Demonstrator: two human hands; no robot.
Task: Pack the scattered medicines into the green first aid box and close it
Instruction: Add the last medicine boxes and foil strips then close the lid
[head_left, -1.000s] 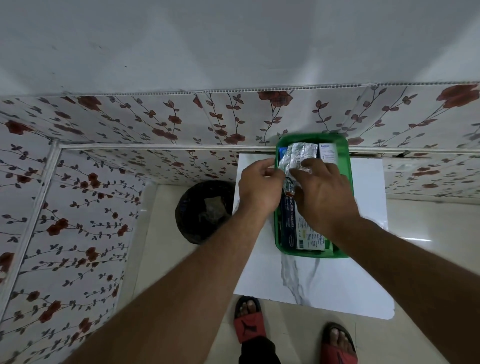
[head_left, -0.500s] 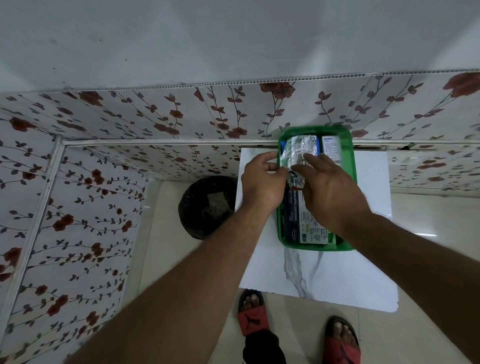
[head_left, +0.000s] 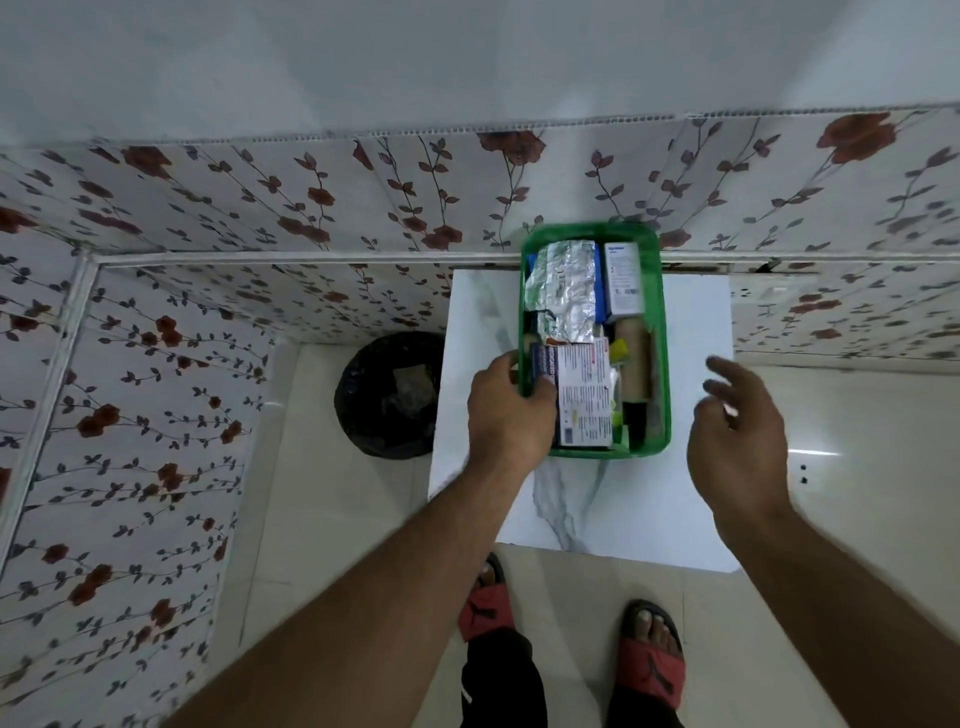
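The green first aid box (head_left: 662, 332) stands open on a white table (head_left: 691, 499) against the wall. Inside lie silver blister strips (head_left: 563, 291), a white carton (head_left: 623, 278), a blue and white carton (head_left: 579, 397) and a brown roll (head_left: 635, 364). My left hand (head_left: 506, 410) grips the box's left rim, thumb inside against the blue and white carton. My right hand (head_left: 737, 431) hovers over the table to the right of the box, fingers spread, holding nothing. No lid is in view.
A black bin (head_left: 387, 395) stands on the floor left of the table. Floral panel walls close in behind and on the left. My feet in red sandals (head_left: 652, 660) are at the table's near edge.
Both hands let go of the blister strips, which now lie in the box. My left hand slid down to the box's left rim; my right hand pulled out to the right.
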